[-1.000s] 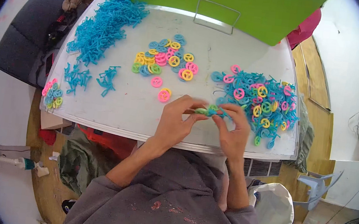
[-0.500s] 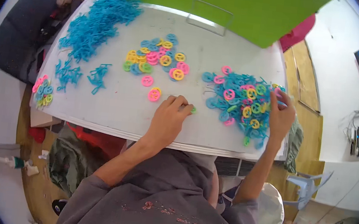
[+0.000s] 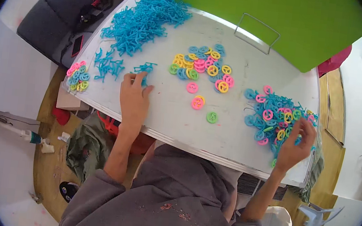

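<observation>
Apparently you're choosing among blue connectors (image 3: pixel 145 67) at your loosely spread, empty-looking left hand (image 3: pixel 135 99), needing a pinch, your right hand (image 3: pixel 295 148) showing no clear hold.

My left hand (image 3: pixel 135 99) is sitting at a small cluster of blue branched plastic pieces (image 3: pixel 146 68), my right hand (image 3: pixel 296 146) at a mixed pile of blue pieces and multicolour rings (image 3: pixel 273 113). One round green plastic wheel (image 3: pixel 212 117) is lying between.

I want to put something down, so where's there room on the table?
There's bare table between the left hand and the lone green wheel, and between that wheel and the mixed pile. It's crowded at the big blue heap, the wheel pile, and the mixed pile, where the right hand is.
</observation>
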{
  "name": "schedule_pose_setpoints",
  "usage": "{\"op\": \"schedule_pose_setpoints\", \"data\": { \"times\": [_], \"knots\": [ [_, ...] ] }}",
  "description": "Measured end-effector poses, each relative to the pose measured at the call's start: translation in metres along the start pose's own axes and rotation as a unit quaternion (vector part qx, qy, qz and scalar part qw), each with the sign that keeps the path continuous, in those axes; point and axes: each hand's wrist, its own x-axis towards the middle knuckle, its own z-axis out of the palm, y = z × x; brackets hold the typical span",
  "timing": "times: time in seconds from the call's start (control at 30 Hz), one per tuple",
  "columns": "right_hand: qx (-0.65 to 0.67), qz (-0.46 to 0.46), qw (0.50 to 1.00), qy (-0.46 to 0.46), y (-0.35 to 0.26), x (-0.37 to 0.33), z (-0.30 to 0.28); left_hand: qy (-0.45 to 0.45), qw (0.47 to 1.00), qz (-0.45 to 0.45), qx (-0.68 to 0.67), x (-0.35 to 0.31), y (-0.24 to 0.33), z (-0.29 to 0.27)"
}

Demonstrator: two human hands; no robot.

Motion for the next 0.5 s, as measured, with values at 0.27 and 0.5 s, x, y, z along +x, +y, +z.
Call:
{"op": "schedule_pose_setpoints", "data": {
  "times": [0.27, 0.5],
  "knots": [
    [0.056, -0.012, 0.995, -0.085, -0.034, -0.020, 0.019, 0.012, 0.985, -0.047, -0.164, -0.002, -0.003, -0.013],
    [0.129, -0.018, 0.984, -0.122, -0.051, -0.033, 0.034, 0.094, 0.976, -0.102, -0.166, 0.005, -0.006, -0.024]
  ]
}}
